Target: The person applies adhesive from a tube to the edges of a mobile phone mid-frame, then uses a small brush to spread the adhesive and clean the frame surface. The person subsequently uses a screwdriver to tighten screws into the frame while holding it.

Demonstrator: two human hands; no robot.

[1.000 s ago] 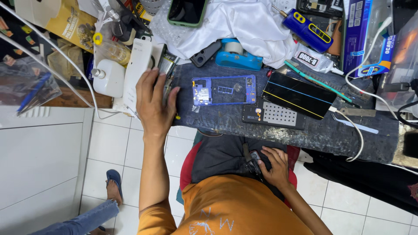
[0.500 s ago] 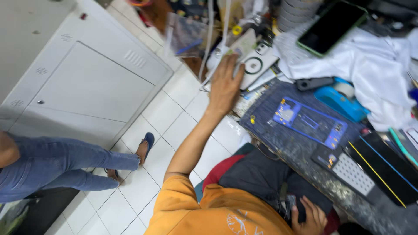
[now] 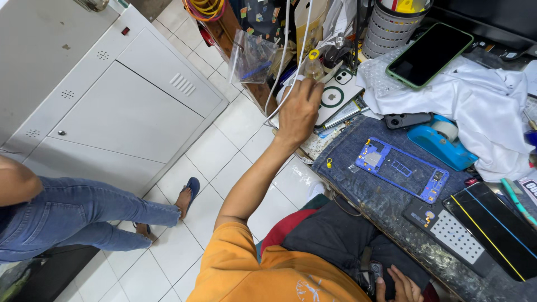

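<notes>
Left hand (image 3: 298, 112) grips small clear plastic bottle (image 3: 313, 67), yellow cap; right hand (image 3: 398, 284) rests loose in lap; blue frame (image 3: 404, 168) flat on denim.

A: Support surface? 
B: Workbench (image 3: 391, 215), mottled top, a denim cloth (image 3: 347, 145) spread over it just right of the left hand (image 3: 299, 112).

A: On the denim? 
B: Blue phone frame (image 3: 404, 169); blue tape dispenser (image 3: 439, 140) beyond it.

A: Farther right? 
B: White cloth (image 3: 475, 106) bearing a green-edged phone (image 3: 429, 55). Dark striped screen panel (image 3: 495, 226) above the right hand (image 3: 398, 286).
</notes>
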